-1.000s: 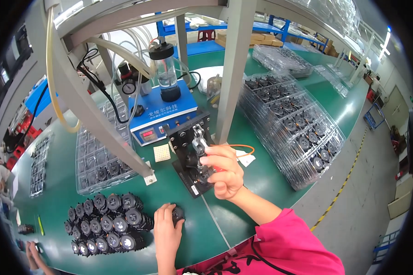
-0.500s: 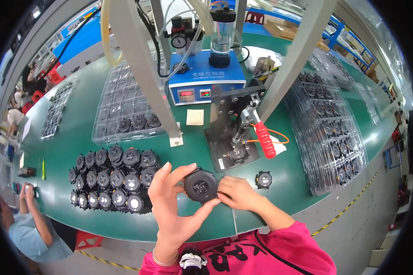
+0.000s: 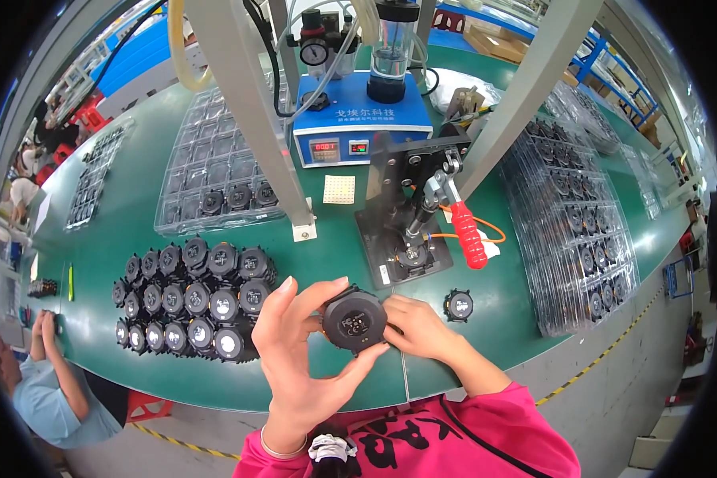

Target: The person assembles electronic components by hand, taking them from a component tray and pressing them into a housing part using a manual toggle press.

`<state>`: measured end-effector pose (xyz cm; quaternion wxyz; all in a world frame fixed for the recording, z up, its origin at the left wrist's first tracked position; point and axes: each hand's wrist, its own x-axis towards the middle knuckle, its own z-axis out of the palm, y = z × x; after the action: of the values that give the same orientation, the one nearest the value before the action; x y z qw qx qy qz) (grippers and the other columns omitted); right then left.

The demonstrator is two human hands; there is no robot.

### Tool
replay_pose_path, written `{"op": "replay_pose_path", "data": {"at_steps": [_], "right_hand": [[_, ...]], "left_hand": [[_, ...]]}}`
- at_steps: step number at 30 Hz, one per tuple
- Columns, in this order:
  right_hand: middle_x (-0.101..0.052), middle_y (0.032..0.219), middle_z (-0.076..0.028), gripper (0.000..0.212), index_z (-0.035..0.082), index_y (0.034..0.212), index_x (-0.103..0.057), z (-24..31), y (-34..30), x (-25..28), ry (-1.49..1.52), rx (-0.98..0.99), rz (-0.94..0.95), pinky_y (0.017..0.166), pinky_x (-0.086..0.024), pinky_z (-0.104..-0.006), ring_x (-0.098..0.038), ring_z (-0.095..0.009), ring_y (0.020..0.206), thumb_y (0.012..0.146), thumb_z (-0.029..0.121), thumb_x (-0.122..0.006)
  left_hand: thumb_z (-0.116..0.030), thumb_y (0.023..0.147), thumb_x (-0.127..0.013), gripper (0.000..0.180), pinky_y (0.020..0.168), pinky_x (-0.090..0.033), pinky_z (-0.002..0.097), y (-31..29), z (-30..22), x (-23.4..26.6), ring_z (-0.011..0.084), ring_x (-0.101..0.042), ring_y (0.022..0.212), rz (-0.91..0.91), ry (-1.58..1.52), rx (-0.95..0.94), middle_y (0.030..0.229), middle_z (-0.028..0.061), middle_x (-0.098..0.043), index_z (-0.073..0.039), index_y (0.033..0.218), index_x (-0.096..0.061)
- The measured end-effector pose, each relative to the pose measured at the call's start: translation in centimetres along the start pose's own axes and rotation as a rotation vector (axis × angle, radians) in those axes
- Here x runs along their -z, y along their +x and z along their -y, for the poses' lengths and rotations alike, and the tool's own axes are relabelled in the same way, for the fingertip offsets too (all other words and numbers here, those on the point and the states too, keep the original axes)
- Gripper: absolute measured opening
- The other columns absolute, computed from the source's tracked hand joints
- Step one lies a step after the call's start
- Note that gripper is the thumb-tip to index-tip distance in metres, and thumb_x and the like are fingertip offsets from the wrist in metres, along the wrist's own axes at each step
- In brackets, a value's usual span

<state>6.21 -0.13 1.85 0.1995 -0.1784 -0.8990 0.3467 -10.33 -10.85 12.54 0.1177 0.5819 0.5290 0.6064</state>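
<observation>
A round black watch case (image 3: 354, 320), its back with pale print turned up toward me, is held just above the table's front part. My left hand (image 3: 303, 350) grips its rim between thumb and fingers on the left side. At the right rim, my right hand (image 3: 422, 328) has its fingers curled in against the case; the fingertips are partly hidden. Beyond my hands stands a black toggle-clamp fixture (image 3: 406, 207) with a red handle (image 3: 468, 235) and a watch case (image 3: 412, 255) under its plunger. Another single watch case (image 3: 458, 305) lies right of my right hand.
Rows of stacked watch cases (image 3: 187, 299) stand left of my hands. Clear trays (image 3: 526, 239) pile up at the right, and another tray stack (image 3: 171, 203) sits back left. A blue tester (image 3: 362, 119) stands behind metal posts (image 3: 251, 103). A co-worker (image 3: 64, 390) sits at far left.
The view has shifted slightly, and both hands keep hold of the watch case in nearly the same pose. The reading on the blue tester's display has changed.
</observation>
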Motion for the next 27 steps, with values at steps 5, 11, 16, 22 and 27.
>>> {"op": "replay_pose_path", "data": {"at_steps": [5, 11, 16, 22, 27], "right_hand": [[-0.059, 0.081, -0.008, 0.010, 0.005, 0.093, -0.062, 0.0, 0.0, 0.0, -0.012, -0.005, 0.003, 0.068, -0.049, -0.0381, -0.058, -0.028, 0.079, 0.084, 0.010, -0.063], [-0.059, 0.081, -0.007, 0.010, 0.005, 0.092, -0.062, 0.1, 0.0, 0.0, -0.009, -0.013, 0.009, 0.068, -0.049, -0.0380, -0.058, -0.028, 0.079, 0.084, 0.010, -0.063], [-0.059, 0.080, -0.007, 0.010, 0.005, 0.092, -0.062, 0.3, 0.1, -0.1, -0.007, -0.013, -0.010, 0.068, -0.049, -0.0383, -0.058, -0.028, 0.079, 0.084, 0.010, -0.063], [-0.058, 0.081, -0.007, 0.011, 0.006, 0.093, -0.062, 0.2, 0.1, -0.2, 0.020, -0.011, -0.049, 0.068, -0.049, -0.0387, -0.058, -0.028, 0.079, 0.084, 0.011, -0.064], [-0.058, 0.082, -0.007, 0.011, 0.006, 0.093, -0.062, 0.2, 0.1, 0.0, 0.027, -0.016, -0.041, 0.068, -0.049, -0.0388, -0.058, -0.027, 0.080, 0.083, 0.011, -0.064]], "left_hand": [[0.001, 0.064, -0.085, 0.100, 0.065, -0.056, 0.0281, 0.0, -0.1, -0.1, 0.0277, -0.064, 0.100, 0.005, 0.016, -0.018, 0.121, 0.0243, -0.056, -0.002, 0.141, -0.020], [-0.004, 0.067, -0.085, 0.096, 0.078, -0.054, 0.0332, -0.3, 0.9, -0.2, 0.0271, -0.061, 0.104, 0.003, -0.097, 0.010, 0.123, 0.0229, -0.053, 0.001, 0.142, -0.024], [-0.047, 0.097, -0.047, 0.081, 0.093, -0.049, 0.0374, -1.0, 1.0, -1.1, 0.0309, -0.058, 0.111, -0.043, -0.942, 0.462, 0.135, 0.0242, -0.045, 0.002, 0.150, -0.011], [-0.047, 0.099, -0.040, 0.075, 0.104, -0.044, 0.0433, -0.4, 0.8, -1.1, 0.0435, -0.043, 0.129, 0.006, -1.269, 0.599, 0.146, 0.0277, -0.032, -0.007, 0.152, -0.004], [-0.046, 0.100, -0.040, 0.075, 0.109, -0.040, 0.0436, -0.3, 0.7, -1.1, 0.0451, -0.037, 0.133, -0.014, -1.258, 0.624, 0.149, 0.0267, -0.027, -0.008, 0.152, -0.004]]}}
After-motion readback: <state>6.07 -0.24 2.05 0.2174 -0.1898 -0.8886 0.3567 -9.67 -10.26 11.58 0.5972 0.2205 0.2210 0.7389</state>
